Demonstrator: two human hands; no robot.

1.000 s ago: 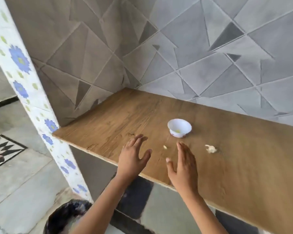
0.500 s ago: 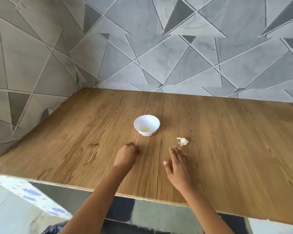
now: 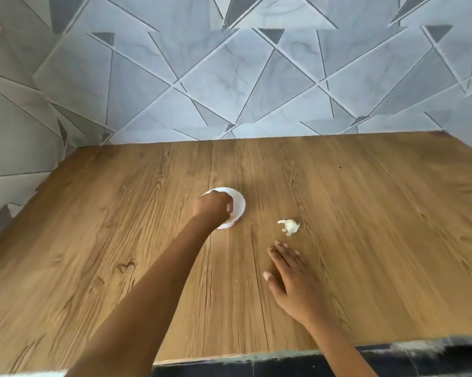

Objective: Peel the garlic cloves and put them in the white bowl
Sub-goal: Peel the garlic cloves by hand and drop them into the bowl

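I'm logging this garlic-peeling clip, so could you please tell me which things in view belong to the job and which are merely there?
Belong to the job:
- white bowl, under the closed left hand
- garlic piece on the wooden counter
- right hand, open, just short of the garlic

Merely there:
- grey triangle-patterned wall tiles
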